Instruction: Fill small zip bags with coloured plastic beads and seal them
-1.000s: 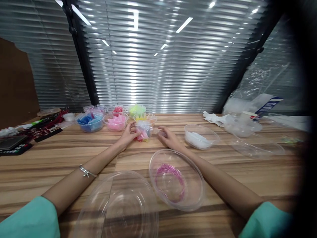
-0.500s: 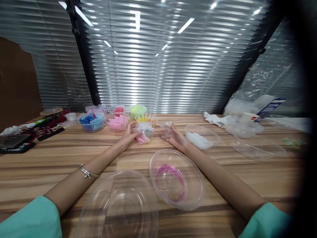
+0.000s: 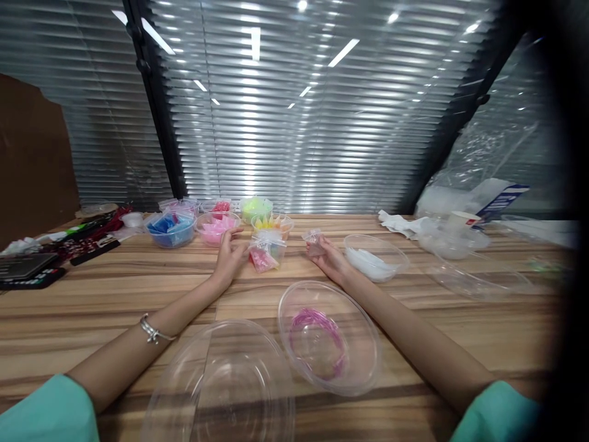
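My right hand [image 3: 329,258] is closed on a small clear plastic bag [image 3: 313,241] above the table, left of a clear bowl of white bags [image 3: 373,263]. Left of the middle, my left hand [image 3: 229,255] has its fingers apart and holds nothing. Just right of its fingertips lie small clear bags [image 3: 265,258] with pink contents at the front. Behind them stands a bowl with yellow and orange pieces [image 3: 272,224]. Nearer to me, a clear round bowl [image 3: 281,374] contains a ring of pink-purple cord [image 3: 317,316].
A large clear lid or bowl [image 3: 165,374] lies at the front. Bowls of blue bags [image 3: 170,233], pink bags [image 3: 216,229] and lime-green pieces [image 3: 256,207] stand at the back left. Crumpled white tissue [image 3: 400,223], a paper cup [image 3: 462,219] and clear plastic containers [image 3: 453,242] occupy the right.
My left hand has let go of the small bags and moved left, its fingers spreading. My right hand keeps its bag, shifted slightly right.
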### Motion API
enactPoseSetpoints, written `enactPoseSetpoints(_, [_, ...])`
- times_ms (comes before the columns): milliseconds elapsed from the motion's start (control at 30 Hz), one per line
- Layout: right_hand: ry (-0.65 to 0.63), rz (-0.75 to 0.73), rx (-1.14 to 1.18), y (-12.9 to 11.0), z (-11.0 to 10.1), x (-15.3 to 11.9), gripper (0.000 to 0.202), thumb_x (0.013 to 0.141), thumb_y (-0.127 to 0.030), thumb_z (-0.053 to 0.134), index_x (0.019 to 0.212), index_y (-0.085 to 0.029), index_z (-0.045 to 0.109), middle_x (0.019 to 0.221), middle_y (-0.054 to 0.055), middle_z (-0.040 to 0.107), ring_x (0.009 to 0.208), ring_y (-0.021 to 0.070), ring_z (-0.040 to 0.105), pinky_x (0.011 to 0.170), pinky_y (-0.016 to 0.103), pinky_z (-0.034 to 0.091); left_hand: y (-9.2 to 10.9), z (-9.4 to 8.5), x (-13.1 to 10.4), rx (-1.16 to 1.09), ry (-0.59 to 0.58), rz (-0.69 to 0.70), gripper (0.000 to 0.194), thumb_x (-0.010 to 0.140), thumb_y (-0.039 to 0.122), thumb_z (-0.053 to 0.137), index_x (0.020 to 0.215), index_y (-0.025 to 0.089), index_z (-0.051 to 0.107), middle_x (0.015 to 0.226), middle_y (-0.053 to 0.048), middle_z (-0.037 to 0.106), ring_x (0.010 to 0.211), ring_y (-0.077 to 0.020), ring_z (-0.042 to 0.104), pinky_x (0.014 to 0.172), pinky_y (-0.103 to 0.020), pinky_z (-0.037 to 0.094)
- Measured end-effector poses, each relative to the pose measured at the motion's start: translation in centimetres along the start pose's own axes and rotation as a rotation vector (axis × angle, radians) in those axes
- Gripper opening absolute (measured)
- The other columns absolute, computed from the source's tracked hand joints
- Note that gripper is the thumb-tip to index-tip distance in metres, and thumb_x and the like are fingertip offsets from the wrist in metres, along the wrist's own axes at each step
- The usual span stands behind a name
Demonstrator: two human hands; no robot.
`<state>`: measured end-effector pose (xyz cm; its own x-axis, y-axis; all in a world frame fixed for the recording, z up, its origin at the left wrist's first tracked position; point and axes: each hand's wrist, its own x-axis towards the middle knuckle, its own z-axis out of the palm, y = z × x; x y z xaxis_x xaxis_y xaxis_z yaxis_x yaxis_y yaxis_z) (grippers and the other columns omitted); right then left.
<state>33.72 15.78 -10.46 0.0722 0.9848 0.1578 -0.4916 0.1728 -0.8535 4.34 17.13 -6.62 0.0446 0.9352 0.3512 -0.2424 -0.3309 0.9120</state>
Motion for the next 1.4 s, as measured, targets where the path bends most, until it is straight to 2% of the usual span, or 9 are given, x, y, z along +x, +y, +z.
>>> enactPoseSetpoints(333, [-0.081,0.037,-0.044,-1.1,1.8,-1.1,0.029,0.086,-0.050,0.059,0.099,-0.024,0.062,0.095,0.003,0.069,0.080,0.0170,0.065,0.077,0.035,0.055,0.9,0.3,-1.4,0.310,-0.163,0.288,0.024,0.075,0.017,0.065,0.098,0.023,0.066,0.111,-0.005,0.057,0.101,-0.0203,0.054,0.085,-0.027,0.043])
enactPoseSetpoints(467, [-0.173,0.022,-0.099,-1.6,3.1,-1.9,0.027,0.084,-0.051,0.061,0.094,-0.025,0.061,0.096,0.003,0.067,0.081,0.0170,0.062,0.074,0.033,0.053,1.2,0.5,-2.0,0.433,-0.248,0.334,0.020,0.079,0.024,0.064,0.099,0.023,0.069,0.086,-0.004,0.062,0.076,-0.0169,0.054,0.071,-0.025,0.041])
enactPoseSetpoints(633, [-0.355,0.098,-0.258,-2.3,5.1,-3.2,0.039,0.074,-0.057,0.069,0.091,-0.023,0.060,0.086,0.003,0.064,0.072,0.0170,0.059,0.067,0.033,0.051,1.0,0.7,-2.7,0.574,-0.440,0.352,0.032,0.078,0.032,0.068,0.108,0.023,0.068,0.059,0.002,0.053,0.055,-0.0127,0.045,0.059,-0.024,0.034])
enactPoseSetpoints(833, [-0.545,0.201,-0.495,-2.5,7.9,-4.9,0.036,0.074,-0.052,0.070,0.090,-0.022,0.056,0.076,-0.001,0.060,0.066,0.0133,0.054,0.059,0.026,0.045,1.3,1.0,-3.1,0.695,-0.631,0.382,0.043,0.078,0.038,0.068,0.117,0.023,0.063,0.062,0.003,0.055,0.054,-0.0111,0.046,0.056,-0.022,0.030])
enactPoseSetpoints(967, [-0.623,0.183,-0.641,-2.9,8.9,-5.4,0.027,0.082,-0.047,0.064,0.095,-0.025,0.055,0.081,-0.001,0.061,0.069,0.0131,0.055,0.061,0.026,0.044,1.2,1.0,-3.1,0.787,-0.721,0.459,0.026,0.084,0.032,0.057,0.106,0.020,0.065,0.064,0.003,0.056,0.056,-0.0099,0.047,0.058,-0.021,0.031])
enactPoseSetpoints(1100, [-0.664,0.104,-0.799,-3.8,8.9,-4.9,0.025,0.083,-0.043,0.064,0.100,-0.025,0.061,0.091,0.001,0.064,0.080,0.0157,0.059,0.072,0.030,0.048,0.9,1.0,-3.1,0.864,-0.711,0.539,0.018,0.086,0.024,0.049,0.092,0.017,0.064,0.067,0.001,0.056,0.057,-0.0098,0.046,0.058,-0.021,0.032])
enactPoseSetpoints(1267, [-0.561,-0.106,-0.929,-8.0,10.2,-5.0,0.022,0.087,-0.040,0.060,0.102,-0.024,0.064,0.108,0.005,0.062,0.104,0.0202,0.056,0.094,0.037,0.044,0.8,1.0,-3.2,0.941,-0.637,0.592,0.015,0.085,0.025,0.048,0.086,0.016,0.061,0.067,0.000,0.057,0.058,-0.0112,0.048,0.056,-0.022,0.032])
enactPoseSetpoints(1333, [-0.503,-0.246,-1.023,-10.9,12.0,-6.7,0.019,0.089,-0.037,0.058,0.102,-0.025,0.064,0.101,0.004,0.064,0.094,0.0182,0.059,0.084,0.033,0.048,0.8,1.1,-3.2,0.963,-0.621,0.599,0.015,0.085,0.026,0.048,0.086,0.017,0.060,0.067,0.000,0.058,0.057,-0.0116,0.048,0.055,-0.022,0.031])
enactPoseSetpoints(1400, [-0.582,-0.326,-1.154,-13.5,14.3,-9.6,0.017,0.090,-0.034,0.058,0.105,-0.028,0.064,0.076,-0.001,0.062,0.068,0.0129,0.058,0.063,0.026,0.048,0.9,1.2,-3.2,0.978,-0.623,0.604,0.015,0.086,0.028,0.048,0.085,0.017,0.059,0.067,0.000,0.057,0.056,-0.0112,0.048,0.054,-0.022,0.031])
